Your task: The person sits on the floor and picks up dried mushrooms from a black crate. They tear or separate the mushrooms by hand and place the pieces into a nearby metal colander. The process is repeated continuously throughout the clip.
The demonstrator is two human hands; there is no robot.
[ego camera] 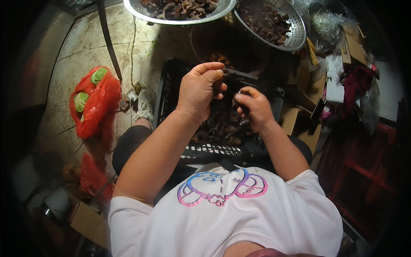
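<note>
My left hand [197,88] is raised over a black plastic crate [210,149], its thumb and forefinger pinching a small dark brown piece [226,72]. Lower and to the right, my right hand [255,107] has curled fingers, with something dark and partly hidden between thumb and forefinger. I cannot tell what that is. The hands are apart. Beneath them, many dark, curled brown pieces [221,132] lie in the crate, which stands between my legs.
Beyond the crate are two perforated metal colanders, one at the top [179,22] and one tilted at the right [298,30], both holding similar pieces. A red plastic bag [104,102] with cabbages lies on the tiled floor. Cardboard boxes [290,119] stand at the right.
</note>
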